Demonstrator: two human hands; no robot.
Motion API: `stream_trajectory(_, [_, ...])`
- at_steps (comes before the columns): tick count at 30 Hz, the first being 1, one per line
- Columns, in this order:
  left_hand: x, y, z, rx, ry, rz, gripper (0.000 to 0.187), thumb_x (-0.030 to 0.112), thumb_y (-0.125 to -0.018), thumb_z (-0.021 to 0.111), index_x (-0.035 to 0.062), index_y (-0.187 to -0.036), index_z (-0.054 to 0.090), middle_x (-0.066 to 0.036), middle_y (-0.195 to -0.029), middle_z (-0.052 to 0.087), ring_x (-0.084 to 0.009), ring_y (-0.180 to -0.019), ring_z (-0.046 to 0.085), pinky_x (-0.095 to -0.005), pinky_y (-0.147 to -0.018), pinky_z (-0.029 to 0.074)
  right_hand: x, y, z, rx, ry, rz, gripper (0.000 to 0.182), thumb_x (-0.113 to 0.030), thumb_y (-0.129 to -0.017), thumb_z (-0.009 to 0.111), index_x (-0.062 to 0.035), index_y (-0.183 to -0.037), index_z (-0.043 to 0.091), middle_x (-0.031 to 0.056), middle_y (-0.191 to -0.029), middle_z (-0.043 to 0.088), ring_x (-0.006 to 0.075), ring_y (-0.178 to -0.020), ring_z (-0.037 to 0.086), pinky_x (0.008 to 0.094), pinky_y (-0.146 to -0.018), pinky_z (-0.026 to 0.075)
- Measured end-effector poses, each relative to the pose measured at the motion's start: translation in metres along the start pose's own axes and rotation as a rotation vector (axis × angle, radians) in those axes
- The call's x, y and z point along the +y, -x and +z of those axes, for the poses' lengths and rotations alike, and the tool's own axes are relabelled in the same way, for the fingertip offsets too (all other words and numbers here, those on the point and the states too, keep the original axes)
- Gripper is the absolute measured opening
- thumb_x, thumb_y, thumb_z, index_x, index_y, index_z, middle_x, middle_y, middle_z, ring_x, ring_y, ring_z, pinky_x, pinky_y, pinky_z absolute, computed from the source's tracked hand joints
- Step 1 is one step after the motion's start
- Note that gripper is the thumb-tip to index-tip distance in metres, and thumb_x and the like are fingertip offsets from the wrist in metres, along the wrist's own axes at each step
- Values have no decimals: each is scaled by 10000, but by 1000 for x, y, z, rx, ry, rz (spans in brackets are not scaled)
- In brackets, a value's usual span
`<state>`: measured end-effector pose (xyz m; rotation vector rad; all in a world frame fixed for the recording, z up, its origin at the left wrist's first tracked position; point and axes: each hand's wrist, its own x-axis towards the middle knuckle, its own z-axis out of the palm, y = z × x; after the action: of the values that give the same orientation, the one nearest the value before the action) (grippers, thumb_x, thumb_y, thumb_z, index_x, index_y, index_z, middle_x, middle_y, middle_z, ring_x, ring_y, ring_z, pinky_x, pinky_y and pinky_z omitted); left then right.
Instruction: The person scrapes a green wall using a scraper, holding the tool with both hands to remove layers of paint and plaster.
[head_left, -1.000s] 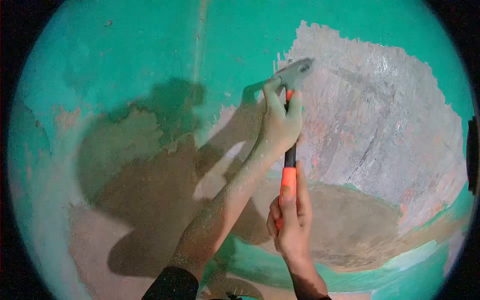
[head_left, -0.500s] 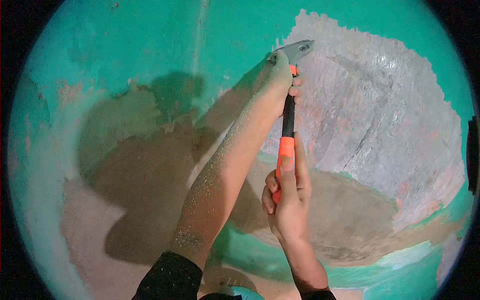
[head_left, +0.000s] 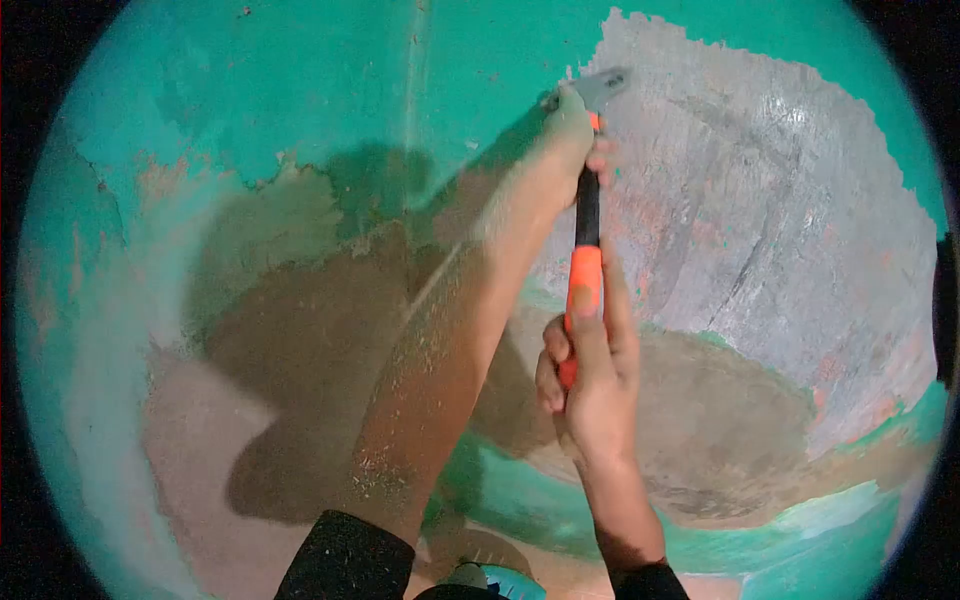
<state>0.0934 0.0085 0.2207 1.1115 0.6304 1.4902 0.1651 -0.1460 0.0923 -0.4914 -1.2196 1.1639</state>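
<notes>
A scraper (head_left: 588, 215) with a black and orange handle and a grey metal head stands nearly upright against the wall. My left hand (head_left: 572, 135) is closed round the top of its handle, just under the head. Lower down, my right hand (head_left: 598, 365) grips the orange end, with the thumb laid along it. The scraper's head is slightly blurred and lies at the left edge of a bare grey patch (head_left: 740, 170). Paint flecks cover my left forearm.
Green paint (head_left: 260, 90) surrounds the grey patch. Brown and pinkish bare areas (head_left: 210, 440) show lower on the wall. My shadow falls on the left. A teal, rounded object (head_left: 510, 583) shows at the bottom edge.
Both hands and the scraper have shifted slightly up and to the right in view. The wall's marks have also shifted to the right. Both hands keep their hold.
</notes>
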Motion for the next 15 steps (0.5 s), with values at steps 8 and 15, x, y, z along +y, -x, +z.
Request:
stream_trajectory(8, [-3, 11, -8, -60, 30, -98, 547, 604, -1002, 230, 100, -985, 441, 37, -604, 394, -66, -397, 292, -283, -415, 319, 18, 5, -2, 12, 25, -38, 598, -291, -1039, 464, -140, -1549, 191, -7, -703, 412, 42, -454, 347, 194, -390, 323])
stream_trajectory(15, [2, 6, -5, -80, -99, -64, 586, 636, -992, 208, 98, -969, 440, 52, -587, 370, -72, -395, 298, -280, -417, 319, 17, 1, 2, 13, -16, -38, 602, -297, -1038, 467, -154, -1552, 186, -12, -694, 404, 45, -467, 347, 196, -391, 317])
